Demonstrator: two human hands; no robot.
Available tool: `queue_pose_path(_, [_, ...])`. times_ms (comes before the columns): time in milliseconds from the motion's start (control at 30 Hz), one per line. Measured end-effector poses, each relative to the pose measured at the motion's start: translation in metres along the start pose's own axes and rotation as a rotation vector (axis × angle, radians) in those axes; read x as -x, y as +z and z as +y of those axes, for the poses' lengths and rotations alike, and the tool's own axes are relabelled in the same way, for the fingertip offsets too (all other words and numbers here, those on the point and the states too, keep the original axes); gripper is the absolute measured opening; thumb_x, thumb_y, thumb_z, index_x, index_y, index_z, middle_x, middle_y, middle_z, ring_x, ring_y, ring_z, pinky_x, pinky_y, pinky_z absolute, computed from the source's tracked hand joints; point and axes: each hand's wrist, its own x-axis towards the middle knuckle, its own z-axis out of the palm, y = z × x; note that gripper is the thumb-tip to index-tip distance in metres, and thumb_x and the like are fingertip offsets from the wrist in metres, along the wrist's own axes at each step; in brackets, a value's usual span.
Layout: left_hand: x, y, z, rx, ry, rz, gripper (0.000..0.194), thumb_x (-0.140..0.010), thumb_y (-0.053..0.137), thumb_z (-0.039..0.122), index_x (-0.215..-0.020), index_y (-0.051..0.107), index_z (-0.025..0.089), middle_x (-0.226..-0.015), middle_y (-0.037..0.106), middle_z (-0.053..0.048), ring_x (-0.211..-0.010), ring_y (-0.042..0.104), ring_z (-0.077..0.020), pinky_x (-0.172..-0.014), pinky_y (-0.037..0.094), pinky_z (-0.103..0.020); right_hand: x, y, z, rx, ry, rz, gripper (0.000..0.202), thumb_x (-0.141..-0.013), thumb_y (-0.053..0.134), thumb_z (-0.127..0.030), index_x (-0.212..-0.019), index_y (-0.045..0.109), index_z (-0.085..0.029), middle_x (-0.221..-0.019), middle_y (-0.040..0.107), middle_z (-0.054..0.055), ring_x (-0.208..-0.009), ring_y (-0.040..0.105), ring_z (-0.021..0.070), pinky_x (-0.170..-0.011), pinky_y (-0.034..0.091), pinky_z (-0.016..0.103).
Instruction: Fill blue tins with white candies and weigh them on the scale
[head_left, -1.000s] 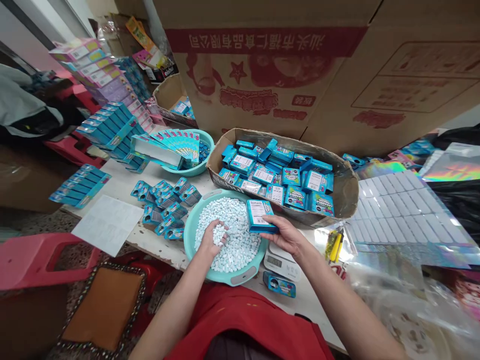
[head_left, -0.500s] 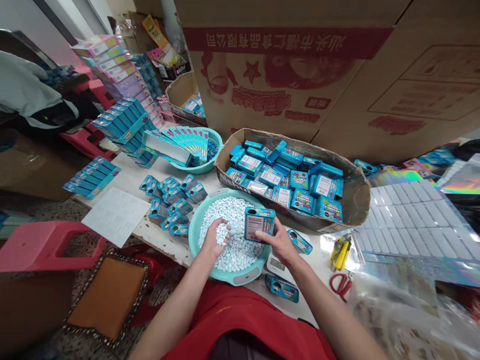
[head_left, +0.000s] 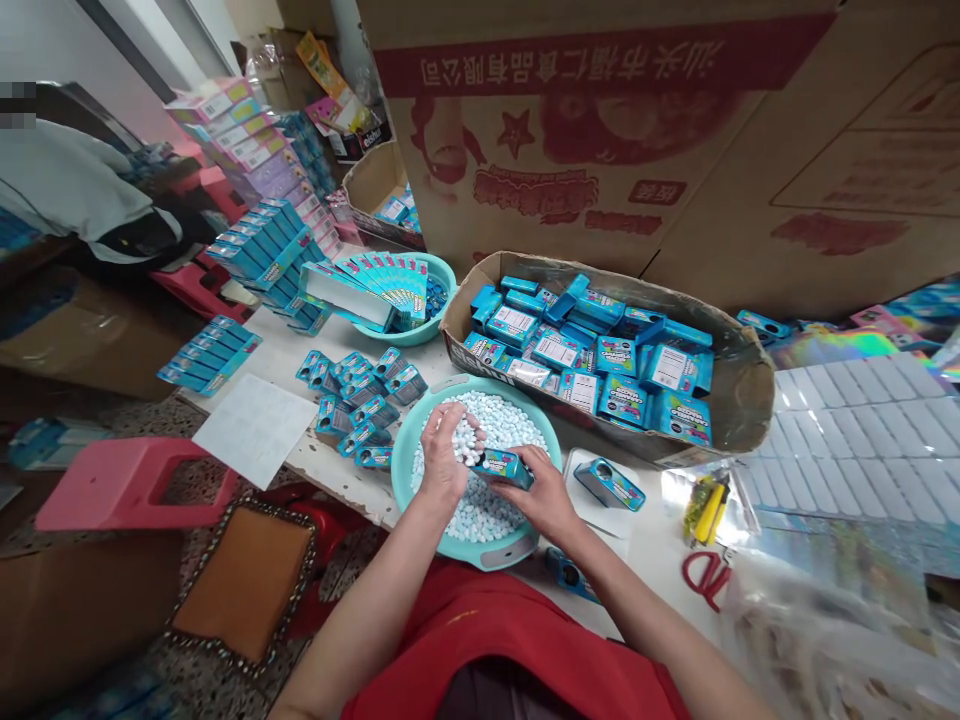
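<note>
Over the mint-green basin (head_left: 403,470), my left hand (head_left: 444,455) is cupped around a handful of small white candies (head_left: 466,438). My right hand (head_left: 541,492) grips a small blue candy box (head_left: 507,466), tilted with its top end towards the left hand's candies. The two hands almost meet, and the left fingers partly hide that end of the box. Loose white candies (head_left: 480,515) fill the basin below. Just right of it, another blue box (head_left: 611,484) rests on the white scale (head_left: 577,465). One more blue box (head_left: 570,572) lies near the right forearm.
Behind the basin stands a carton tray (head_left: 754,400) full of blue boxes. Several small boxes (head_left: 360,400) are grouped left of the basin, near a paper sheet (head_left: 255,430). Red scissors (head_left: 706,578) and a yellow cutter (head_left: 709,510) lie to the right. A person's sleeve (head_left: 52,190) shows far left.
My left hand has lifted its candies up from the heap. My right hand has tipped the box and brought it left and down to meet them.
</note>
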Motion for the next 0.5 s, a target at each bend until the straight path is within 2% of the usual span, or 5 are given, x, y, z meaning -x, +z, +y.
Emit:
queue_pose_path(167, [-0.002, -0.001, -0.006, -0.097, 0.063, 0.047, 0.026, -0.068, 0.067, 0.037, -0.072, 0.051, 0.017, -0.062, 0.059, 0.003, -0.051, 0.059, -0.0124, -0.048, 0.045, -0.022, 0.001, -0.001, -0.005, 0.101, 0.048, -0.013, 0.030, -0.068, 0.064, -0.019, -0.097, 0.057, -0.023, -0.097, 0.064, 0.004, -0.093, 0.057, 0.0263, -0.080, 0.041, 0.038])
queue_pose_path(500, [-0.004, -0.003, -0.012, -0.133, 0.110, 0.045, 0.025, -0.069, 0.068, 0.036, -0.066, 0.054, 0.016, -0.066, 0.060, 0.002, -0.053, 0.059, -0.0117, -0.047, 0.043, -0.021, -0.003, -0.002, -0.014, 0.223, 0.051, -0.050, 0.028, -0.071, 0.069, -0.024, -0.098, 0.058, -0.023, -0.097, 0.066, 0.005, -0.093, 0.057, 0.0282, -0.077, 0.038, 0.038])
